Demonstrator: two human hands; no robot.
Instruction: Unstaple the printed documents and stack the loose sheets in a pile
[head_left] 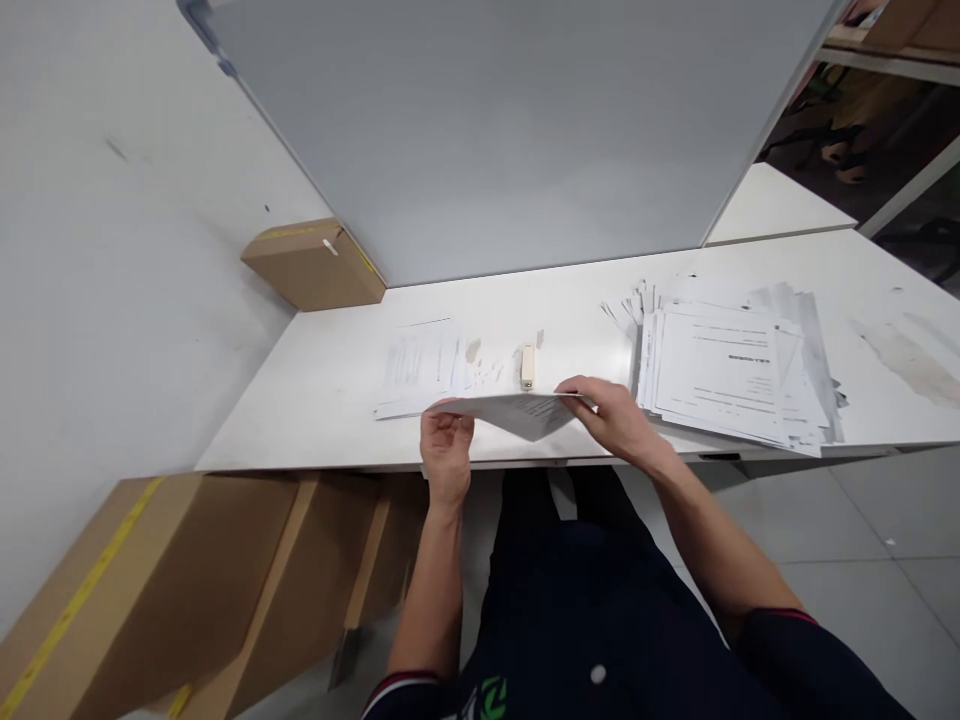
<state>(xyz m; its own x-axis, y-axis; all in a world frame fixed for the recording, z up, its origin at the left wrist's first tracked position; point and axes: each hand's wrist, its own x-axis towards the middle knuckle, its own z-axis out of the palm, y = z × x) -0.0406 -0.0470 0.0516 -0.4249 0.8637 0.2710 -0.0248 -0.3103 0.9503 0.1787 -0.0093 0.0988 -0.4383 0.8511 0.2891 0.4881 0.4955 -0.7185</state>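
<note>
Printed paper sheets [529, 412] are held up on edge above the front of the white desk, sagging in the middle. How many sheets there are I cannot tell. My left hand [448, 445] is closed on their left end, thumb and fingers pinching. At the right end my right hand [611, 415] pinches the edge between thumb and fingers. Just behind the sheets stands a small cream-coloured stapler-like block [528, 366]. A thin pile of printed sheets [420, 360] lies behind my left hand, and a thicker, untidy stack of printed papers [720, 365] lies to the right of my right hand.
The white desk [330, 390] runs across under a large grey panel [525, 130]. A cardboard box [315, 265] sits at its back left corner. More large cardboard boxes [187, 570] stand on the floor at left. Shelving [900, 65] shows at upper right.
</note>
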